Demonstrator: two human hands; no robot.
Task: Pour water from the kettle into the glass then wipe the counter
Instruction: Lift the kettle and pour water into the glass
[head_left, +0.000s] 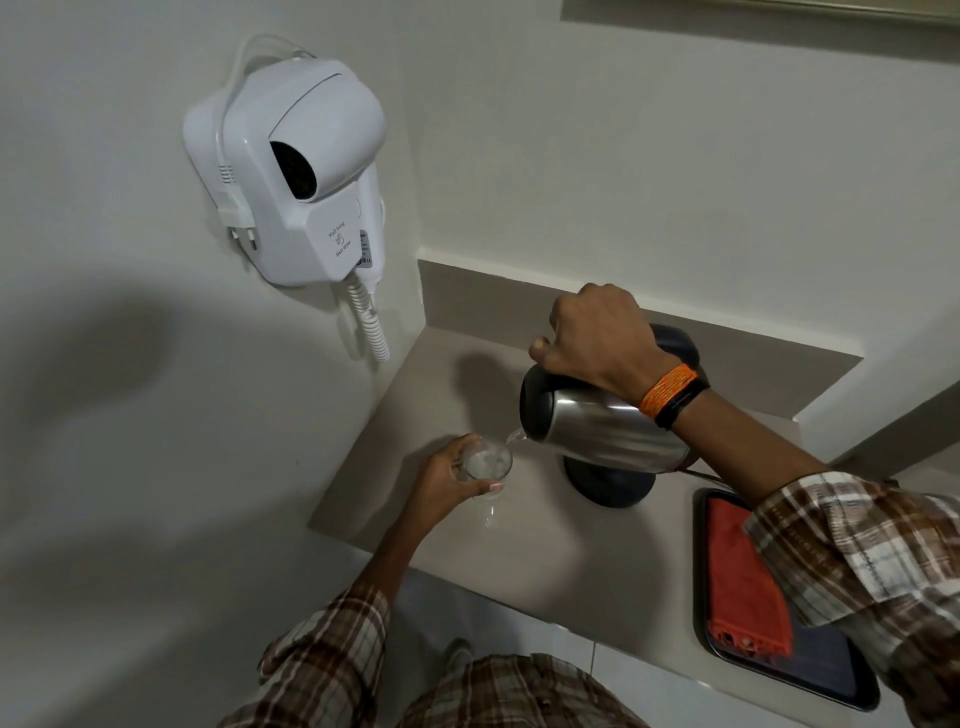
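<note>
My right hand grips the handle of a steel kettle with a black lid, tilted left above its black base. A thin stream of water runs from the spout into a clear glass. My left hand is wrapped around that glass, which is just above the beige counter, left of the kettle. Water shows inside the glass. An orange-red cloth lies on a dark tray at the right.
A white wall-hung hair dryer with a coiled cord is mounted on the left wall above the counter's corner. The counter's front edge runs diagonally from left to lower right. A raised ledge lines the back wall.
</note>
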